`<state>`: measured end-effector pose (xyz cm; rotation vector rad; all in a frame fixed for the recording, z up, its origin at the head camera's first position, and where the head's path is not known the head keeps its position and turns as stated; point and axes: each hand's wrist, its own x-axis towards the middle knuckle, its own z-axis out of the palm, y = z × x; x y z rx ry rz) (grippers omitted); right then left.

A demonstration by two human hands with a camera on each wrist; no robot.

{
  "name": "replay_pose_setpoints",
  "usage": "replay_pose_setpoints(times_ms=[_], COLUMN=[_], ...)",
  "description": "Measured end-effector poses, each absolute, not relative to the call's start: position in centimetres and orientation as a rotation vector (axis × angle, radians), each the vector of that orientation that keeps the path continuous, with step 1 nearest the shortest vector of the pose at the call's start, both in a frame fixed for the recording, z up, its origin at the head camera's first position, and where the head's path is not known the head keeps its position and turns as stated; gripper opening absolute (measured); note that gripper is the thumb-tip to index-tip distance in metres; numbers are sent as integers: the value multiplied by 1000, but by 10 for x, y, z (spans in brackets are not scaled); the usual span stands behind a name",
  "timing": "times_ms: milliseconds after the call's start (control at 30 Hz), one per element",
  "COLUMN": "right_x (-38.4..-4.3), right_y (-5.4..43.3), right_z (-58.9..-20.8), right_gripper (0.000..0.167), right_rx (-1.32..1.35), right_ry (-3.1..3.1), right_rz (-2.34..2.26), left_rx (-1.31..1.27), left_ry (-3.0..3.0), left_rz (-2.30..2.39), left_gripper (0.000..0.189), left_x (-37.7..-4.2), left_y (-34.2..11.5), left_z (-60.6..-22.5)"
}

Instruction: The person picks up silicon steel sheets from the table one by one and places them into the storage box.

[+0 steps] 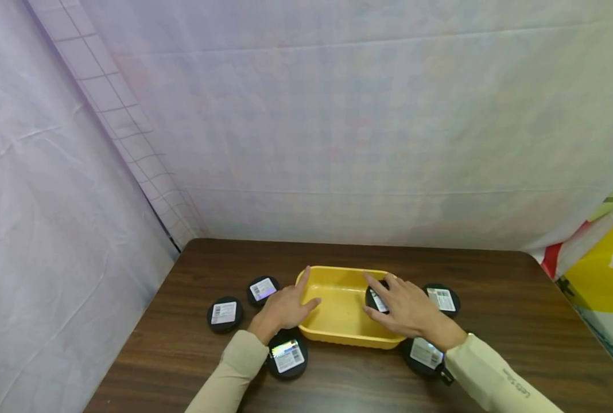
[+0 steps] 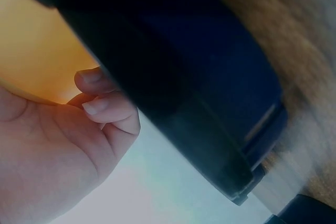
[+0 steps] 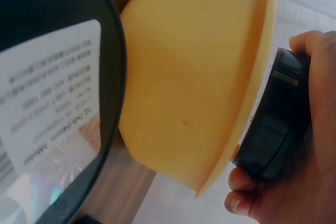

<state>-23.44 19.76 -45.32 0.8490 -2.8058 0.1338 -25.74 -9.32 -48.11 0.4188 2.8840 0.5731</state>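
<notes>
Head view gives me right hand (image 1: 406, 304) grasping black round case (image 1: 376, 301), yellow tray (image 1: 345, 339) beneath hand. Only right wrist view shows case's thick side. Left hand (image 1: 287, 305) at tray's left end; whether gripping, can't tell.

Fabric sheets (image 1: 337, 126) around a table (image 1: 348, 378) suggest a booth.

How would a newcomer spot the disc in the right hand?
Find the yellow tray on the brown table. Over its right end, the right hand grips a black disc. The other discs lie on the table around the tray; only this one is held up.
</notes>
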Motion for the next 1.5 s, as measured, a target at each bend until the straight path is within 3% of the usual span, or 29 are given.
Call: replay_pose_setpoints(times_ms=[833, 1100, 1500], right_x=[-243, -246, -245], right_y=[185, 184, 181], right_z=[-473, -475, -475], right_gripper=[69, 72, 74], right_rx=[999, 963, 933], right_ry=[-2870, -2962, -3078], right_rz=[141, 97, 7], left_rx=[383, 432, 450], left_ry=[2881, 2888, 2885], left_rz=[579, 587, 598], left_gripper=[76, 64, 64], left_x=[-257, -257, -255], left_y=[-92, -94, -94], left_z=[-480, -480, -480])
